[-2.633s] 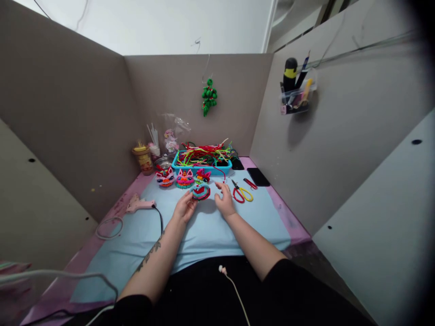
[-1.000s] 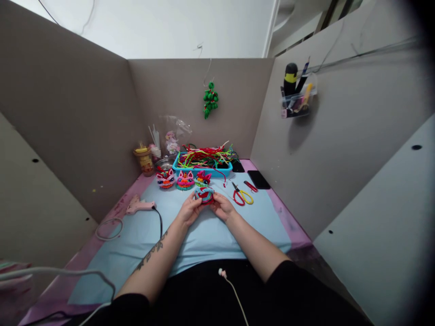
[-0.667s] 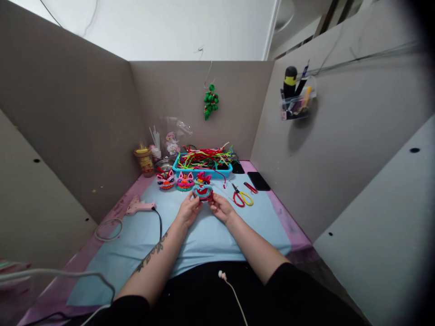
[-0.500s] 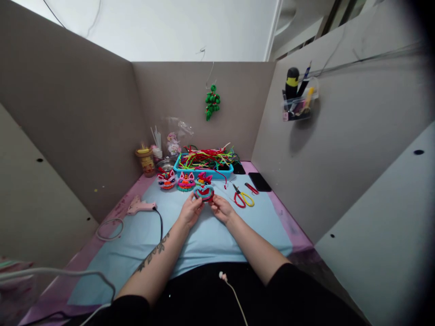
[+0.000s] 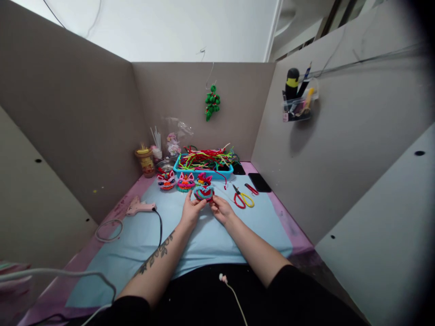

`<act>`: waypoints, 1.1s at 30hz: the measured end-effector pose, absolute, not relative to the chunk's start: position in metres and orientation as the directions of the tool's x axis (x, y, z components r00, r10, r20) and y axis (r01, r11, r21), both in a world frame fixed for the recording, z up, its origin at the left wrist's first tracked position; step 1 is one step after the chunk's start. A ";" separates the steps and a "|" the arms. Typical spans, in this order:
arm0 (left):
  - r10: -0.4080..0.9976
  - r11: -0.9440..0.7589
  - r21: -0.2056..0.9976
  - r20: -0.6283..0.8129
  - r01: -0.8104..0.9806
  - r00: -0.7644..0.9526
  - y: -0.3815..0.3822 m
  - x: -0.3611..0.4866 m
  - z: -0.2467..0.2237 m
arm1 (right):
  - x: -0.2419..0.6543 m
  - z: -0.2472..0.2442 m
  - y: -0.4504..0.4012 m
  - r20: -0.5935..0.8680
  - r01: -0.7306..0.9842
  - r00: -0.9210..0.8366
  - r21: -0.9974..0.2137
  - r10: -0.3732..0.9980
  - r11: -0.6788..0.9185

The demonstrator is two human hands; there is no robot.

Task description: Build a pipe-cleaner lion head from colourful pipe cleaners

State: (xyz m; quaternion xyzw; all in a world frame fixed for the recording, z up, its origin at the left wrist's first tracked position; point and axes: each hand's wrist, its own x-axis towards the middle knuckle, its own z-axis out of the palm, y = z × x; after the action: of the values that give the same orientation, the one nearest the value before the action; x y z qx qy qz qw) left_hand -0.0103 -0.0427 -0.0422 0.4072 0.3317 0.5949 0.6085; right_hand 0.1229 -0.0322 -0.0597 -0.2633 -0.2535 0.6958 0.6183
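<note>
Surface (image 5: 251,233) in pink and blue, tray (image 5: 215,174) of coloured strands (image 5: 204,157) at rear, left hand (image 5: 192,211) touching round piece (image 5: 204,194), grasp indeterminable, right hand (image 5: 222,210) with fingers (image 5: 217,203) gripping said piece, nearest three animal heads (image 5: 186,183)

The round, fuzzy piece (image 5: 204,193) I grip shows curved bands of light blue and red, while the loop-handled metal scissors (image 5: 239,194) pair red with yellow.

Short black sleeves (image 5: 299,290) — and a leafy tattoo (image 5: 157,255) lines the left forearm (image 5: 161,274).
</note>
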 end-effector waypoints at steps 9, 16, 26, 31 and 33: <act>0.985 -0.117 0.897 0.160 -0.427 0.066 -0.042 -0.011 -0.039 | 0.121 -0.057 -0.036 -0.054 -0.740 -0.125 -0.660 0.991 -0.129; 0.987 -0.080 0.890 0.135 -0.449 0.091 -0.041 -0.010 -0.040 | 0.120 -0.053 -0.039 -0.047 -0.722 -0.121 -0.682 0.992 -0.120; 0.975 -0.138 0.933 0.070 -0.334 -0.209 -0.037 -0.019 -0.052 | 0.137 -0.054 -0.031 -0.180 -0.498 0.018 -0.854 0.984 -0.147; 0.942 -0.209 0.950 0.131 -0.234 -0.309 -0.033 -0.027 -0.060 | 0.136 -0.057 -0.032 -0.168 -0.232 0.123 -0.963 0.978 -0.137; 0.949 -0.189 0.955 0.118 -0.230 -0.291 -0.032 -0.028 -0.061 | 0.136 -0.058 -0.034 -0.145 -0.171 0.202 -0.979 0.969 -0.111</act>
State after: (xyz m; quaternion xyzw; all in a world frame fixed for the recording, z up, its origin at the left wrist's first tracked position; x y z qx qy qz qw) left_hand -0.0276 -0.0320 -0.0612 0.3952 0.4554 0.6619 0.4452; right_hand 0.1357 -0.0337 -0.0578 -0.5408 -0.3687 0.5127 0.5556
